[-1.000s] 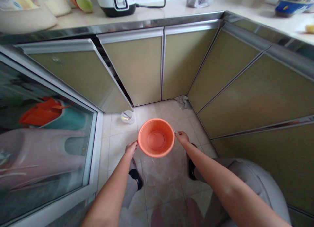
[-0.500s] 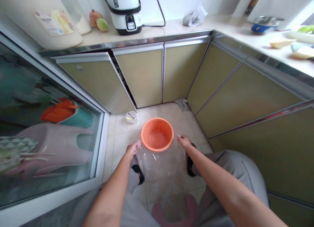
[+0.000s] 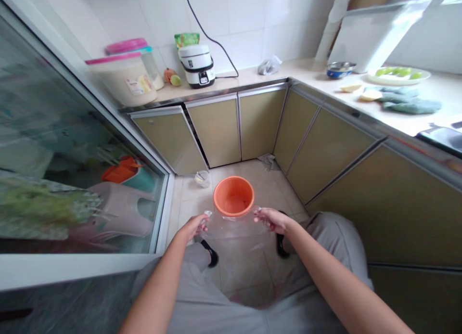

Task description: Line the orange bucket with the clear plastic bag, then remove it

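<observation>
A clear plastic bag [image 3: 234,230] is stretched between my two hands, its upper edge near the front rim of an orange basin [image 3: 234,196]. My left hand [image 3: 195,226] is closed on the bag's left edge. At the opposite edge my right hand [image 3: 272,219] grips the same plastic, fingers curled. The basin stands upright on the tiled floor between my feet and the cabinets; a little dark bit lies in it. Because the bag is see-through, its lower part is hard to make out.
Beside the basin, a small clear bowl [image 3: 202,179] sits on the floor near a cabinet door ajar. A grey rag [image 3: 267,161] lies in the corner. The counter holds a rice cooker [image 3: 197,67], a plate of green fruit [image 3: 399,75] and a blue bowl [image 3: 340,70]. A glass door [image 3: 108,180] stands left.
Both hands still hold the bag, which is now pulled wider and flatter in front of the basin. My view has tilted up, so more of the counter and wall shows.
</observation>
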Demonstrator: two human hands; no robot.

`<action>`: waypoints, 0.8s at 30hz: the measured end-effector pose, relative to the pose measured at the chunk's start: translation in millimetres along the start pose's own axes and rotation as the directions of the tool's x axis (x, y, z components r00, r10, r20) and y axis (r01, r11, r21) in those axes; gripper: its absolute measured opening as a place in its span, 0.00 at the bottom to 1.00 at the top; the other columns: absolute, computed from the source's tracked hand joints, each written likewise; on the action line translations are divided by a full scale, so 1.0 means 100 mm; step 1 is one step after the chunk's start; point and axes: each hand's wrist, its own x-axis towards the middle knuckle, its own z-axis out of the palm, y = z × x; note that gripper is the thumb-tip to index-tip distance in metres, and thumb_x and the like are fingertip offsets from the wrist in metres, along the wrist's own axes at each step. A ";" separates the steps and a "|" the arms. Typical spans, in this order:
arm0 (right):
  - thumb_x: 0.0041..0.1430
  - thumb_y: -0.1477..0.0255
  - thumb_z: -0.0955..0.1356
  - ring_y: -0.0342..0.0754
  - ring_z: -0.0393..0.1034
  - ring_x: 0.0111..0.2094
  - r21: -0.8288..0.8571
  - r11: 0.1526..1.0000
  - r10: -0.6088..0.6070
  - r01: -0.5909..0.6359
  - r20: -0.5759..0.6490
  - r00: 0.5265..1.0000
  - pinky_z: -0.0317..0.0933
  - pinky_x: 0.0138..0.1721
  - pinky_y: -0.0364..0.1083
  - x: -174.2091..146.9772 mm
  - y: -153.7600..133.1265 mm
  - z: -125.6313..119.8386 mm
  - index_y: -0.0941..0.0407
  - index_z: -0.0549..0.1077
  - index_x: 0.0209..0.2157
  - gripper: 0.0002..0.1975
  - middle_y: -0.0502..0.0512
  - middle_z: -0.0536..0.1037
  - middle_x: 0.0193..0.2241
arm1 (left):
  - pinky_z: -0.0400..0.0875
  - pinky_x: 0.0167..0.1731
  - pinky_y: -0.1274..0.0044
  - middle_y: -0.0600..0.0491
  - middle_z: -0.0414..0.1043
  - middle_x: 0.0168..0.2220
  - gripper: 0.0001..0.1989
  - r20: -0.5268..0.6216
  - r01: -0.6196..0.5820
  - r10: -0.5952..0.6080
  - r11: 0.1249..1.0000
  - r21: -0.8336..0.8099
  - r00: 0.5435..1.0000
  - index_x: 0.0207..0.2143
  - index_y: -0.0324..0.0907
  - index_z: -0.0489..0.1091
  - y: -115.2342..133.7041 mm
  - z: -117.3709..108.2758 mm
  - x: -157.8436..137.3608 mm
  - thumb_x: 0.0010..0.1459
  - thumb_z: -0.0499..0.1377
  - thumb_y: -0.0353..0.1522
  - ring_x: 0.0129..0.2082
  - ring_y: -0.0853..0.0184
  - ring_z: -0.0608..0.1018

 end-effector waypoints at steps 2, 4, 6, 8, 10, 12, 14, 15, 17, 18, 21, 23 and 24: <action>0.63 0.67 0.70 0.34 0.48 0.14 0.053 0.998 -0.034 0.030 0.077 0.996 0.38 0.15 0.35 -0.18 -0.16 0.00 0.55 0.73 0.43 0.09 0.47 0.80 0.30 | 0.63 0.25 0.78 0.58 0.63 0.19 0.10 0.092 -0.051 0.055 0.998 -0.046 0.994 0.30 0.41 0.74 0.19 -0.07 -0.15 0.46 0.64 0.38 0.21 0.68 0.71; 0.63 0.66 0.71 0.35 0.49 0.14 0.080 0.992 -0.103 0.094 0.115 0.988 0.38 0.15 0.36 -0.32 -0.33 -0.01 0.54 0.73 0.43 0.09 0.47 0.80 0.29 | 0.64 0.24 0.79 0.58 0.64 0.20 0.10 0.143 -0.096 0.114 0.988 -0.124 0.983 0.33 0.40 0.75 0.41 -0.13 -0.27 0.45 0.63 0.32 0.20 0.70 0.68; 0.63 0.66 0.71 0.35 0.51 0.15 0.068 0.985 -0.167 0.160 0.110 0.980 0.39 0.15 0.36 -0.41 -0.51 -0.03 0.54 0.73 0.44 0.10 0.48 0.80 0.29 | 0.64 0.23 0.80 0.58 0.64 0.21 0.12 0.154 -0.128 0.160 0.972 -0.198 0.975 0.35 0.39 0.76 0.67 -0.19 -0.35 0.44 0.62 0.29 0.20 0.72 0.67; 0.63 0.66 0.71 0.35 0.50 0.15 0.026 0.979 -0.205 0.203 0.089 0.975 0.39 0.15 0.36 -0.46 -0.72 -0.04 0.54 0.72 0.47 0.12 0.49 0.81 0.30 | 0.61 0.20 0.81 0.58 0.63 0.22 0.11 0.125 -0.138 0.172 0.960 -0.245 0.977 0.37 0.38 0.75 0.96 -0.22 -0.41 0.48 0.62 0.31 0.18 0.73 0.66; 0.63 0.68 0.71 0.35 0.50 0.14 -0.042 0.969 -0.241 0.244 0.056 0.969 0.39 0.15 0.37 -0.48 -0.97 -0.02 0.54 0.71 0.50 0.15 0.51 0.83 0.33 | 0.58 0.17 0.81 0.59 0.61 0.21 0.11 0.071 -0.138 0.162 0.956 -0.258 0.984 0.38 0.39 0.74 1.27 -0.21 -0.46 0.55 0.62 0.36 0.16 0.73 0.63; 0.62 0.70 0.71 0.35 0.49 0.13 -0.118 0.951 -0.287 0.286 0.007 0.958 0.38 0.14 0.37 -0.49 -1.26 0.03 0.54 0.69 0.53 0.18 0.53 0.85 0.35 | 0.55 0.15 0.81 0.60 0.59 0.20 0.14 0.013 -0.155 0.163 0.956 -0.250 0.987 0.38 0.39 0.74 1.58 -0.15 -0.51 0.61 0.59 0.41 0.14 0.74 0.59; 0.61 0.72 0.71 0.35 0.48 0.13 -0.180 0.929 -0.336 0.323 -0.042 0.941 0.38 0.13 0.38 -0.51 -1.59 0.12 0.55 0.68 0.53 0.18 0.55 0.85 0.36 | 0.53 0.14 0.82 0.61 0.56 0.19 0.13 -0.051 -0.200 0.194 0.948 -0.247 0.980 0.38 0.40 0.73 1.90 -0.07 -0.56 0.63 0.58 0.41 0.13 0.74 0.56; 0.62 0.72 0.71 0.35 0.47 0.12 -0.199 0.917 -0.363 0.345 -0.062 0.930 0.38 0.13 0.38 -0.53 -1.76 0.17 0.55 0.68 0.52 0.18 0.55 0.86 0.36 | 0.53 0.13 0.82 0.62 0.55 0.18 0.12 -0.082 -0.231 0.218 0.940 -0.250 0.973 0.38 0.41 0.73 2.06 -0.02 -0.59 0.63 0.58 0.40 0.13 0.74 0.55; 0.62 0.72 0.71 0.34 0.46 0.12 -0.232 0.884 -0.436 0.406 -0.097 0.895 0.37 0.13 0.38 -0.59 -2.14 0.30 0.55 0.67 0.51 0.17 0.56 0.85 0.35 | 0.53 0.13 0.82 0.62 0.54 0.17 0.08 -0.132 -0.298 0.272 0.917 -0.266 0.953 0.37 0.41 0.72 2.42 0.07 -0.65 0.62 0.59 0.36 0.13 0.74 0.55; 0.61 0.72 0.72 0.34 0.45 0.12 -0.250 0.859 -0.484 0.446 -0.114 0.868 0.37 0.13 0.38 -0.62 -2.33 0.37 0.56 0.67 0.50 0.17 0.55 0.85 0.35 | 0.54 0.13 0.82 0.62 0.55 0.17 0.06 -0.146 -0.330 0.300 0.903 -0.275 0.943 0.37 0.41 0.72 2.62 0.11 -0.69 0.61 0.59 0.35 0.13 0.74 0.56; 0.57 0.73 0.74 0.35 0.49 0.14 -0.339 0.737 -0.658 0.585 -0.163 0.735 0.41 0.14 0.37 -0.79 -2.97 0.56 0.57 0.66 0.52 0.23 0.54 0.83 0.34 | 0.57 0.15 0.82 0.61 0.59 0.19 0.04 -0.182 -0.454 0.417 0.837 -0.306 0.891 0.37 0.41 0.71 3.33 0.16 -0.94 0.59 0.61 0.32 0.14 0.74 0.61; 0.55 0.73 0.75 0.36 0.58 0.19 -0.437 0.574 -0.809 0.693 -0.167 0.564 0.51 0.17 0.36 -1.00 -3.42 0.65 0.58 0.66 0.55 0.27 0.54 0.82 0.36 | 0.61 0.19 0.82 0.60 0.62 0.22 0.07 -0.233 -0.591 0.543 0.738 -0.326 0.807 0.40 0.40 0.72 3.85 0.14 -1.31 0.60 0.61 0.33 0.16 0.74 0.65; 0.56 0.72 0.75 0.38 0.63 0.22 -0.493 0.452 -0.886 0.743 -0.148 0.440 0.57 0.20 0.37 -1.14 -3.64 0.69 0.58 0.65 0.57 0.29 0.54 0.81 0.38 | 0.63 0.22 0.82 0.59 0.64 0.24 0.09 -0.261 -0.673 0.621 0.662 -0.329 0.739 0.42 0.38 0.72 4.08 0.11 -1.55 0.62 0.60 0.33 0.18 0.74 0.66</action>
